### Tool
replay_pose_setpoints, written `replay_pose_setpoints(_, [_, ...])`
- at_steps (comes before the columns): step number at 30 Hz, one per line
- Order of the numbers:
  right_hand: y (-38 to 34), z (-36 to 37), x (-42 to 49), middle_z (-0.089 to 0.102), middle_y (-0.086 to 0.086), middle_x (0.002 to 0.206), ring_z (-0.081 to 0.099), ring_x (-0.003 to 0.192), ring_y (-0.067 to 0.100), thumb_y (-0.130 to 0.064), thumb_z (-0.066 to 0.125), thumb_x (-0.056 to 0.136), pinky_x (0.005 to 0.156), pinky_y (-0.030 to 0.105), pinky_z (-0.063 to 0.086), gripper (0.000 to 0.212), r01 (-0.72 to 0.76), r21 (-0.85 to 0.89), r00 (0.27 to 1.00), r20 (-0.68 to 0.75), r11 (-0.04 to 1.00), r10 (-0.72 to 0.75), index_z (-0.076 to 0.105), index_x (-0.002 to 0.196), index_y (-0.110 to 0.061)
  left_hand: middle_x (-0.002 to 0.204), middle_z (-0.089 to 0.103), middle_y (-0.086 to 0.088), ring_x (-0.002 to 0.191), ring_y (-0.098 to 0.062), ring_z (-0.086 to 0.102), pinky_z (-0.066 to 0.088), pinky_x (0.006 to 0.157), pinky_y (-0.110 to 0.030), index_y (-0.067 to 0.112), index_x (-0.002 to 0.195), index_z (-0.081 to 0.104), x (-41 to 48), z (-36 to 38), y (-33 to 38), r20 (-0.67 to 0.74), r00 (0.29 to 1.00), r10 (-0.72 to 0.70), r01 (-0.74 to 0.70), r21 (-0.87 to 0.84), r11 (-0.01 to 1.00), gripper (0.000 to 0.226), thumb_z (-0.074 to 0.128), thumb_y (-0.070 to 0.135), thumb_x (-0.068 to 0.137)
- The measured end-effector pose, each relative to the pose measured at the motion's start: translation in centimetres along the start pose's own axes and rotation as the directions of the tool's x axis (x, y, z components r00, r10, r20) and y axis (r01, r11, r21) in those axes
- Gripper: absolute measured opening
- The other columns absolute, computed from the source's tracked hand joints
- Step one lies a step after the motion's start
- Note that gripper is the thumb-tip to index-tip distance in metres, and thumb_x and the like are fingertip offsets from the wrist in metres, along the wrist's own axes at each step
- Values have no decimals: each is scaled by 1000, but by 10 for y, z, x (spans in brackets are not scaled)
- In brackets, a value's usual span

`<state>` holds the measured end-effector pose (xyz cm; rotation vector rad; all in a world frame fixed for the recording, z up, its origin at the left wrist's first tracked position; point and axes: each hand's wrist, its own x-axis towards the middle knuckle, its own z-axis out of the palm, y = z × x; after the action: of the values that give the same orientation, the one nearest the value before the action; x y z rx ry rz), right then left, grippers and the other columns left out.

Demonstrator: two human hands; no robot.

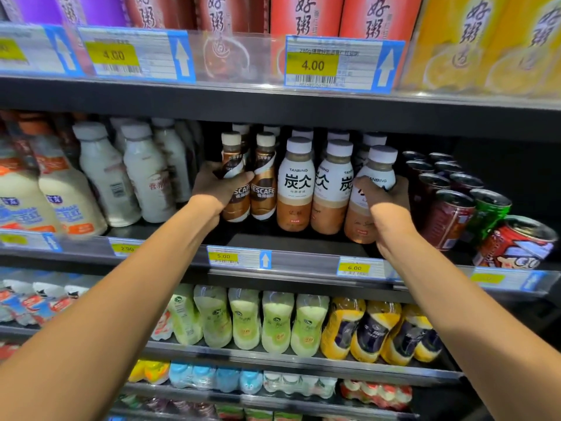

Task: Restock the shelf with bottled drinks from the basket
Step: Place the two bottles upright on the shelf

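On the middle shelf [282, 238] stand brown Nescafe coffee bottles and white-capped Tanbing bottles. My left hand [217, 185] wraps around the leftmost Nescafe bottle [232, 159], which stands on the shelf beside a second Nescafe bottle [263, 177]. My right hand [387, 197] grips the rightmost Tanbing bottle [375, 171] at the front of its row, next to two more Tanbing bottles [296, 183]. More bottles of both kinds stand behind. The basket is out of view.
White milk bottles [103, 174] stand left of the Nescafe row. Dark and green cans [449, 208] lie stacked on the right. Porridge cans fill the shelf above; green and yellow bottles [276, 320] fill the one below. Price tags [239, 258] line the shelf edges.
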<state>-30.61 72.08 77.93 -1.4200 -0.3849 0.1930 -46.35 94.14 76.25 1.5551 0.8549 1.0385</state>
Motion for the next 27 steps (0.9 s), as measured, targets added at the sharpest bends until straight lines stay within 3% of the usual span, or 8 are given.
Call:
replay_pose_setpoints(3, [5, 0, 7, 66, 9, 114, 69, 97, 27, -54, 74, 45, 87, 52, 58, 68, -2, -25, 1000, -23, 1000, 2, 53, 103, -27, 109, 69, -2, 96, -18, 67, 54, 86, -34, 12, 111, 59, 1, 2, 1, -41, 999, -13, 14, 17, 1000, 51, 88, 27, 71])
replay_pose_setpoints(6, [9, 0, 18, 62, 12, 121, 67, 101, 31, -55, 76, 44, 89, 53, 56, 81, -12, -61, 1000, -23, 998, 10, 53, 115, -24, 112, 69, -5, 98, -20, 68, 55, 89, -37, 12, 115, 58, 4, 2, 1, -26, 1000, -16, 15, -8, 1000, 55, 88, 25, 71])
replay_pose_setpoints(11, [0, 3, 11, 68, 5, 105, 69, 95, 25, -22, 81, 75, 87, 46, 57, 58, -37, 22, 999, -7, 999, 38, 51, 124, -14, 112, 71, -6, 98, -20, 70, 55, 92, -45, 11, 123, 59, 11, 0, -1, 34, 999, -39, 40, -38, 998, 63, 87, 29, 70])
replay_pose_setpoints(14, [4, 4, 15, 66, 0, 100, 68, 97, 23, -16, 78, 80, 86, 42, 56, 60, -48, 69, 999, -2, 996, 48, 48, 132, -11, 111, 73, -3, 97, -18, 72, 56, 91, -45, 14, 124, 62, 14, -3, -4, 93, 995, -46, 49, -34, 998, 80, 88, 47, 55])
replay_pose_setpoints(19, [0, 6, 14, 67, 7, 115, 68, 103, 27, -36, 81, 51, 95, 53, 54, 90, -80, 85, 997, 2, 993, 80, 46, 131, -15, 110, 74, -5, 99, -20, 72, 56, 92, -46, 13, 123, 63, 17, -6, -6, 138, 990, -40, 50, -73, 996, 87, 87, 50, 48])
replay_pose_setpoints(25, [5, 3, 20, 68, 5, 118, 69, 103, 26, -44, 81, 38, 96, 53, 53, 106, -57, 104, 998, 19, 993, 56, 46, 135, -19, 109, 75, -5, 99, -21, 72, 54, 94, -48, 13, 120, 65, 11, -7, -2, 166, 984, -65, 82, -101, 991, 84, 87, 48, 47])
replay_pose_setpoints(27, [6, 1, 20, 67, 5, 121, 68, 105, 26, -46, 82, 38, 97, 53, 52, 111, -71, 96, 997, 22, 993, 69, 43, 139, -20, 108, 75, -6, 99, -22, 72, 53, 95, -48, 14, 117, 67, 6, -6, 3, 166, 983, -80, 97, -99, 990, 68, 87, 41, 58])
